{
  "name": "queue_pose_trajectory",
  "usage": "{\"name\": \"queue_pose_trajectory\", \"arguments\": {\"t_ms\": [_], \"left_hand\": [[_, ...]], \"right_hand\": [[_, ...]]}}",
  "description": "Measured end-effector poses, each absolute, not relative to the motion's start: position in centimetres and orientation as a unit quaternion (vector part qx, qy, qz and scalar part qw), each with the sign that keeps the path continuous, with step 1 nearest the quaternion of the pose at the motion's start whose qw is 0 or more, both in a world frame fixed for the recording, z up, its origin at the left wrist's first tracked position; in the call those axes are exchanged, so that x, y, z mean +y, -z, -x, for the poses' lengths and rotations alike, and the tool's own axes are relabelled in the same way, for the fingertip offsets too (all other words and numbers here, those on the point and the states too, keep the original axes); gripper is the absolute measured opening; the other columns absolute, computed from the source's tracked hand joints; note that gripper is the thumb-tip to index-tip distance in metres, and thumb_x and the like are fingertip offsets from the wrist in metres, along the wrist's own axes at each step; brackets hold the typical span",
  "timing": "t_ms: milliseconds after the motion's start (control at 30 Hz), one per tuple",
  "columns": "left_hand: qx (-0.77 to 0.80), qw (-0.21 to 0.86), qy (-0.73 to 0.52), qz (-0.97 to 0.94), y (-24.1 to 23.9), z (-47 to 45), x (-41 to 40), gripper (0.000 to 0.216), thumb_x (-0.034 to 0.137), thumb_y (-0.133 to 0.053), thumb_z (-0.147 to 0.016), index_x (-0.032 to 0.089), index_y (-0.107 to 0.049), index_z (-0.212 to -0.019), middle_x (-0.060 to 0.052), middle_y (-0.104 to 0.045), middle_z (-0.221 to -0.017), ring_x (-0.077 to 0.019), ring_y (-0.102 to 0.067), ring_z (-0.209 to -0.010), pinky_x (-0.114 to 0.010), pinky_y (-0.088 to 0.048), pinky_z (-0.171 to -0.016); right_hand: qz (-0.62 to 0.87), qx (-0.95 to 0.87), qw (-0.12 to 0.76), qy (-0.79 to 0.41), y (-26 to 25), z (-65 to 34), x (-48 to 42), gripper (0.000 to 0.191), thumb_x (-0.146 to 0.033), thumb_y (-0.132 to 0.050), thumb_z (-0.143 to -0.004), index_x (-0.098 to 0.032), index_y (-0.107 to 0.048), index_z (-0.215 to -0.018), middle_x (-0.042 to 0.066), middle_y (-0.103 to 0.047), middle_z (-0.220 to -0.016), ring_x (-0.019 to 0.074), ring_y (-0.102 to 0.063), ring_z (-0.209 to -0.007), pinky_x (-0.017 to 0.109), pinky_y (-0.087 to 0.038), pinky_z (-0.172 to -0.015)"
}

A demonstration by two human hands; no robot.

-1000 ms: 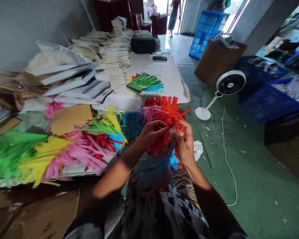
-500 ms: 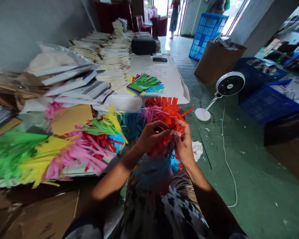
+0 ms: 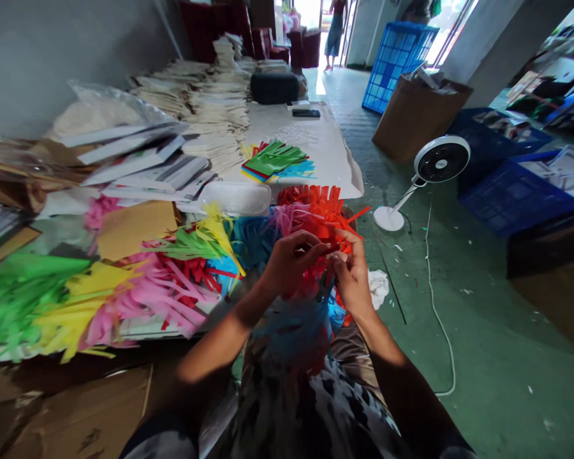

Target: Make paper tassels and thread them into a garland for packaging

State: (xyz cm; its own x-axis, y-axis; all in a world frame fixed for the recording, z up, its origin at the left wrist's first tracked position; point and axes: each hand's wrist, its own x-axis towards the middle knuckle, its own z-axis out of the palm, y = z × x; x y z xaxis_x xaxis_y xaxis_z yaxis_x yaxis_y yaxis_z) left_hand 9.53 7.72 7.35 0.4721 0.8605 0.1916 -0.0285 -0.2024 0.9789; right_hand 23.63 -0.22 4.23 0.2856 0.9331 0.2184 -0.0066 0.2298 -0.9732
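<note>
Two hands meet over your lap: left hand [image 3: 287, 264] and right hand [image 3: 349, 277] pinch the red fringed paper [image 3: 316, 280] between fingertips. Risk: thin strips tear if you tug apart.

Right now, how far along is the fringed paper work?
Done: a pile of fringed green, yellow and pink paper lies on the table. In hand: the left hand and right hand pinch a red fringed paper piece. Left: a flat stack of cut coloured sheets lies beyond, untouched.
</note>
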Motion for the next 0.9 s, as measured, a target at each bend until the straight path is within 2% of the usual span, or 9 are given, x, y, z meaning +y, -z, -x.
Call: {"name": "queue_pose_trajectory", "arguments": {"t_ms": [133, 300, 467, 567, 667, 733, 800, 900], "left_hand": [[0.320, 0.567, -0.398, -0.646, -7.11, -9.65, 7.47, 0.037, 0.051, -0.088, -0.079, 0.018, -0.072, -0.085, 0.000, -0.069, -0.077, -0.0104, -0.061, -0.065, -0.020, -0.048, -0.058], [0.301, 0.549, -0.398, -0.671, -7.18, -9.68, 7.34, 0.032, 0.041, -0.084, -0.085, 0.020, -0.079, -0.109, -0.001, -0.072, -0.086, -0.0106, -0.063, -0.070, -0.021, -0.050, -0.062], [0.248, 0.463, -0.435, -0.731, -7.31, -9.65, 7.74, 0.019, 0.039, -0.080, -0.091, 0.021, -0.084, -0.093, -0.006, -0.079, -0.090, -0.0164, -0.068, -0.083, -0.029, -0.054, -0.078], [0.224, 0.432, -0.459, -0.744, -7.46, -9.71, 7.81, 0.015, 0.034, -0.080, -0.091, 0.019, -0.081, -0.088, -0.004, -0.078, -0.088, -0.0154, -0.068, -0.081, -0.028, -0.054, -0.079], [0.242, 0.422, -0.453, -0.747, -7.62, -9.88, 7.54, 0.015, 0.029, -0.073, -0.096, 0.017, -0.075, -0.088, -0.002, -0.075, -0.085, -0.0133, -0.066, -0.079, -0.025, -0.052, -0.076], [0.258, 0.415, -0.446, -0.750, -7.65, -10.00, 7.32, 0.018, 0.030, -0.066, -0.100, 0.017, -0.072, -0.089, -0.002, -0.073, -0.084, -0.0119, -0.065, -0.075, -0.023, -0.051, -0.072], [0.272, 0.387, -0.439, -0.763, -7.57, -10.10, 7.22, 0.021, 0.031, -0.062, -0.103, 0.017, -0.071, -0.092, -0.002, -0.073, -0.086, -0.0108, -0.064, -0.073, -0.021, -0.049, -0.069], [0.288, 0.325, -0.423, -0.795, -7.25, -10.19, 7.38, 0.021, 0.032, -0.059, -0.105, 0.018, -0.073, -0.099, -0.003, -0.076, -0.096, -0.0100, -0.066, -0.073, -0.021, -0.047, -0.067]], "right_hand": [[0.503, -0.463, 0.629, -0.370, -4.56, -23.53, -0.30, 0.045, -0.033, -0.055, -0.099, -0.032, -0.047, -0.144, -0.008, -0.044, -0.063, 0.0165, -0.044, -0.052, 0.031, -0.037, -0.051], [0.499, -0.464, 0.636, -0.362, -4.40, -23.60, -0.33, 0.047, -0.026, -0.055, -0.097, -0.030, -0.050, -0.143, -0.007, -0.047, -0.065, 0.0162, -0.047, -0.053, 0.032, -0.039, -0.052], [0.489, -0.473, 0.634, -0.368, -3.85, -23.70, -0.29, 0.047, -0.026, -0.055, -0.097, -0.033, -0.049, -0.143, -0.007, -0.046, -0.066, 0.0153, -0.045, -0.053, 0.030, -0.037, -0.051], [0.482, -0.475, 0.635, -0.371, -3.73, -23.67, -0.29, 0.045, -0.028, -0.055, -0.098, -0.034, -0.049, -0.143, -0.007, -0.047, -0.067, 0.0157, -0.045, -0.053, 0.029, -0.037, -0.052], [0.478, -0.474, 0.637, -0.375, -3.84, -23.67, -0.35, 0.042, -0.033, -0.056, -0.099, -0.034, -0.050, -0.141, -0.006, -0.048, -0.069, 0.0154, -0.043, -0.055, 0.028, -0.035, -0.052], [0.484, -0.470, 0.632, -0.381, -4.03, -23.72, -0.39, 0.034, -0.040, -0.058, -0.101, -0.032, -0.055, -0.133, -0.006, -0.049, -0.070, 0.0148, -0.043, -0.057, 0.027, -0.035, -0.053], [0.502, -0.467, 0.623, -0.376, -4.29, -23.77, -0.39, 0.025, -0.048, -0.058, -0.101, -0.029, -0.062, -0.117, -0.005, -0.052, -0.071, 0.0141, -0.044, -0.058, 0.027, -0.035, -0.054], [0.536, -0.465, 0.617, -0.339, -4.73, -23.73, -0.25, 0.030, -0.053, -0.061, -0.100, -0.024, -0.063, -0.091, -0.004, -0.051, -0.069, 0.0130, -0.041, -0.060, 0.027, -0.032, -0.055]]}}
